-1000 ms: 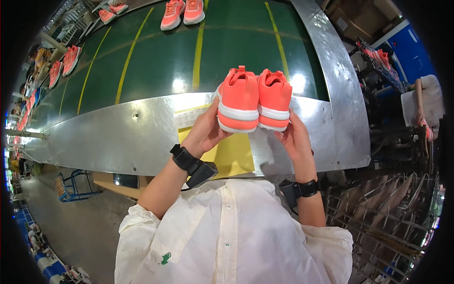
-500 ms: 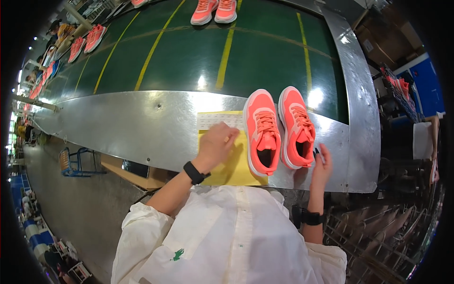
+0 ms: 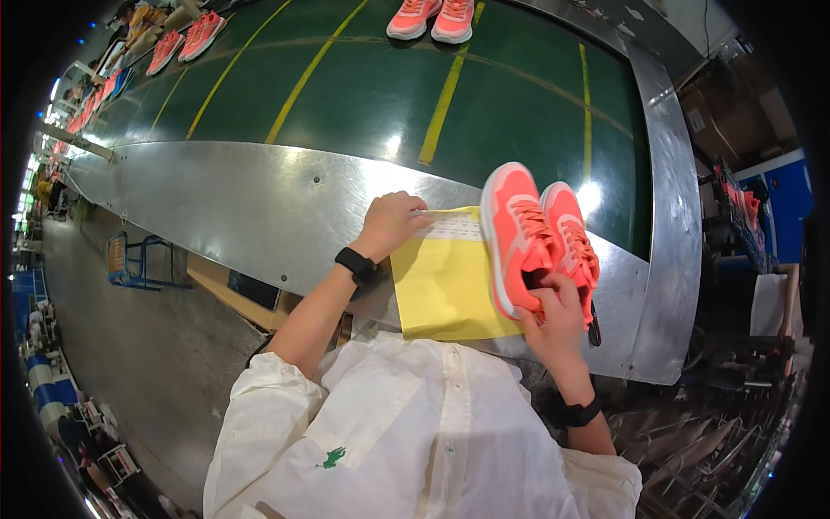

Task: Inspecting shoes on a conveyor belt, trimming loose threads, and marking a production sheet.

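Observation:
My right hand [image 3: 553,322] grips the heel collar of a coral sneaker [image 3: 517,225], thumb outside and fingers at the opening. This shoe leans a little over its mate, a second coral sneaker [image 3: 571,221] close on its right. Both toes point away from me. Under the first shoe's left side is a yellow sheet [image 3: 450,294] with a strip of white labels [image 3: 456,227] along its far edge. At that strip's left end, my left hand [image 3: 391,227] has its fingertips pinched on the labels. A small dark object [image 3: 595,332] lies beside the second shoe's heel, partly hidden.
Beyond the metal ledge [image 3: 233,186] runs a green conveyor belt [image 3: 346,95] with yellow lines. Another pair of coral sneakers [image 3: 430,19] stands on its far side, and more shoes line the far left. A blue-framed stool [image 3: 143,259] is on the floor at left; wire racks [image 3: 692,441] stand at lower right.
My right hand has come left from beside the shoes onto the nearer sneaker's heel, and that sneaker has tilted. My left hand has moved to the label strip's left end. The view has shifted.

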Demonstrator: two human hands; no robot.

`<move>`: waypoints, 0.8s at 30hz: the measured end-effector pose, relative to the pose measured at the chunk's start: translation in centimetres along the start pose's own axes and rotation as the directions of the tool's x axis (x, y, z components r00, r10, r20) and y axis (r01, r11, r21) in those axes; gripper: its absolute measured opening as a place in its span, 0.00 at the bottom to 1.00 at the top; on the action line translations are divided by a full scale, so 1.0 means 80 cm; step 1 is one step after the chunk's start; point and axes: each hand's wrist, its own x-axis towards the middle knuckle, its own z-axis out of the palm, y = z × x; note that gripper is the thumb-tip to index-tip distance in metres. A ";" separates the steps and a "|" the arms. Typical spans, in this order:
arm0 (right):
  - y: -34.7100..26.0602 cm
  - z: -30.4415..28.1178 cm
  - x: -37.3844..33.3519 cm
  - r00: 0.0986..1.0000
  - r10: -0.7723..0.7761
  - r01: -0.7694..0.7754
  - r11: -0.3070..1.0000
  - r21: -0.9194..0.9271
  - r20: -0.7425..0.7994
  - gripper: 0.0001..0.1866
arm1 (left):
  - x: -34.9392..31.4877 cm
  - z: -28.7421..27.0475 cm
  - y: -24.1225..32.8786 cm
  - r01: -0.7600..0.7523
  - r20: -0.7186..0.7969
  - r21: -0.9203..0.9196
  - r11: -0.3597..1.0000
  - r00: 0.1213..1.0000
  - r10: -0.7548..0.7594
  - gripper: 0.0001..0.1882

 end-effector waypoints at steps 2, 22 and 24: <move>0.005 -0.013 0.010 0.997 0.005 0.005 0.992 -0.128 0.077 0.16 | -0.001 -0.008 -0.016 0.013 -0.025 -0.098 0.995 1.000 -0.015 0.12; -0.107 0.018 0.186 0.934 -0.030 -0.217 0.744 0.632 0.356 0.15 | -0.026 -0.245 0.067 -0.119 0.133 -0.173 0.978 0.981 0.143 0.11; -0.112 0.015 0.186 0.884 -0.038 -0.331 0.652 0.682 0.466 0.16 | -0.033 -0.261 0.090 -0.233 0.135 -0.066 0.970 0.961 0.240 0.11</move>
